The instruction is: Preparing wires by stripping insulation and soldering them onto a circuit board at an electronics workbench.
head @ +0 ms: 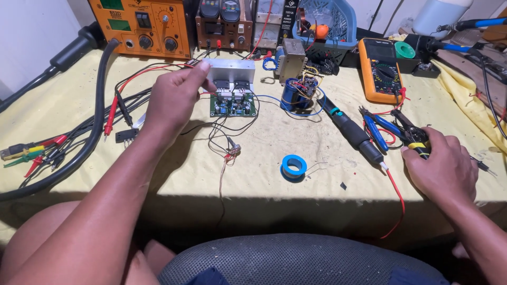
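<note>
My left hand [177, 97] reaches over the yellow-covered table [264, 179] and pinches the left edge of a green circuit board [233, 105] with a silver heat sink [230, 71]. My right hand [439, 168] rests at the right on black pliers with yellow-and-black handles [413, 134], fingers closed over the handles. A black soldering iron [348, 129] lies between the hands. A blue spool of solder [293, 166] sits near the front middle. Blue-handled cutters [379, 129] lie just left of the pliers.
An orange rework station [142, 26], a bench power supply [224, 24] and an orange multimeter [379, 68] stand along the back. A transformer [290, 59] and blue capacitors [297, 95] sit behind the board. Test leads and a thick black hose [97, 116] cover the left side.
</note>
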